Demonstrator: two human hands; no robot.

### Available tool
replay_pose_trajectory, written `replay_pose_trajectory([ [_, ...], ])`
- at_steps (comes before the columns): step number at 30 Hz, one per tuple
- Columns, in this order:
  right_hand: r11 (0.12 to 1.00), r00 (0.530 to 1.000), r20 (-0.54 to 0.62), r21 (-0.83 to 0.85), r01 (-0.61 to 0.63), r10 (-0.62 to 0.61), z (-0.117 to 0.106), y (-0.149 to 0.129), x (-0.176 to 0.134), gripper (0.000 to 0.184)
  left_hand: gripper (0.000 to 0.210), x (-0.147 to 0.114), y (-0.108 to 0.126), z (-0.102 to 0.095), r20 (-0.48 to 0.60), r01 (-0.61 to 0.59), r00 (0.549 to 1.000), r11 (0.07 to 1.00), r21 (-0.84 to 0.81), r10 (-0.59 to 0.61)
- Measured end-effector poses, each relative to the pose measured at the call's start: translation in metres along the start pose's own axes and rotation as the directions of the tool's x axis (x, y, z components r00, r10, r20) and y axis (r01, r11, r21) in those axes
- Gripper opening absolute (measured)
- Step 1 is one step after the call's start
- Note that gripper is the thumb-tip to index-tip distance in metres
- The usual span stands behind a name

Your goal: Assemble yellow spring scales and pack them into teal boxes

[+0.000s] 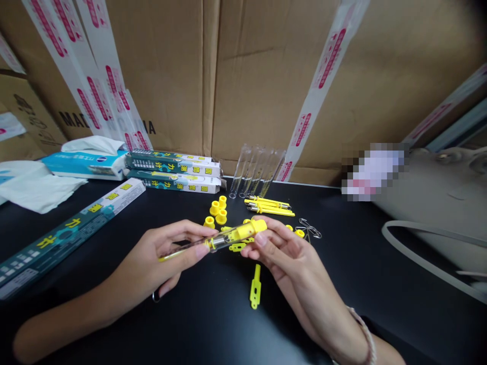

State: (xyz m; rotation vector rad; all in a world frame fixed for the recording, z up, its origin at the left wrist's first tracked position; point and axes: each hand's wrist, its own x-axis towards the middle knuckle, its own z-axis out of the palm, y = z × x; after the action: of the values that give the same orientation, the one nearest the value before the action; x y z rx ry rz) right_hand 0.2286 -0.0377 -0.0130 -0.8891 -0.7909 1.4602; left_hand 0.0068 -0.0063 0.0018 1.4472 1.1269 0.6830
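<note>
My left hand (173, 248) is closed around the clear tube of a spring scale (218, 242), which has a yellow strip and a metal spring part inside. The tube tilts up to the right. At its upper end, the fingers of my right hand (291, 253) pinch a yellow cap (260, 226). A small metal hook (155, 297) shows beneath my left hand. On the table under my right hand lies a flat yellow piece (256, 288) with slots. More small yellow parts (237, 247) lie behind the tube, partly hidden by my hands.
Yellow caps (221, 217) stand beyond my hands, near yellow strips with springs (268, 206). Several clear tubes (258, 170) lean against a cardboard box (274, 66). Metal hooks (310, 229) lie right. Printed boxes (173, 180), a tissue pack (89, 162) and a long box (72, 233) are left.
</note>
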Motion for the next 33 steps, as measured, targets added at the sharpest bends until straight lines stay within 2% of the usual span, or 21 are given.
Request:
replay_pose_trajectory([
  [2, 0.999, 0.999, 0.039, -0.046, 0.028, -0.026, -0.002, -0.002, 0.002, 0.036, 0.038, -0.001, 0.003, 0.0, -0.032, 0.023, 0.999, 1.0, 0.008, -0.022],
  [5, 0.988, 0.993, 0.092, -0.127, 0.084, -0.073, -0.006, -0.004, 0.005, 0.028, 0.039, -0.001, 0.005, 0.0, -0.045, 0.036, 0.998, 0.999, -0.002, -0.036],
  [7, 0.974, 0.99, 0.099, -0.189, 0.122, -0.105, -0.009, -0.004, 0.006, 0.021, 0.04, -0.001, 0.004, 0.0, -0.048, 0.036, 0.998, 0.999, -0.009, -0.036],
  [10, 0.958, 0.988, 0.093, -0.247, 0.147, -0.127, -0.011, -0.004, 0.005, 0.02, 0.039, -0.001, 0.002, -0.001, -0.074, 0.024, 0.997, 1.0, -0.008, -0.024],
  [24, 0.945, 0.977, 0.142, -0.265, 0.192, -0.159, -0.012, -0.006, 0.008, 0.019, 0.036, 0.001, -0.004, 0.0, -0.066, -0.007, 0.998, 1.0, -0.008, 0.007],
  [26, 0.928, 0.972, 0.158, -0.305, 0.214, -0.172, -0.012, -0.007, 0.01, 0.019, 0.032, 0.002, -0.006, 0.0, -0.07, -0.06, 0.996, 0.997, 0.039, 0.063],
  [29, 0.859, 0.95, 0.204, -0.414, 0.301, -0.235, -0.012, -0.007, 0.009, 0.018, 0.023, 0.002, -0.012, -0.005, -0.074, -0.257, 0.958, 0.943, 0.21, 0.277],
  [31, 0.736, 0.909, 0.262, -0.533, 0.416, -0.324, -0.012, -0.006, 0.006, 0.019, 0.024, 0.002, -0.018, -0.011, -0.05, -0.387, 0.897, 0.836, 0.388, 0.438],
  [33, 0.554, 0.845, 0.344, -0.642, 0.53, -0.41, -0.012, -0.003, 0.003, 0.02, 0.033, 0.002, -0.022, -0.018, -0.002, -0.478, 0.813, 0.668, 0.57, 0.583],
])
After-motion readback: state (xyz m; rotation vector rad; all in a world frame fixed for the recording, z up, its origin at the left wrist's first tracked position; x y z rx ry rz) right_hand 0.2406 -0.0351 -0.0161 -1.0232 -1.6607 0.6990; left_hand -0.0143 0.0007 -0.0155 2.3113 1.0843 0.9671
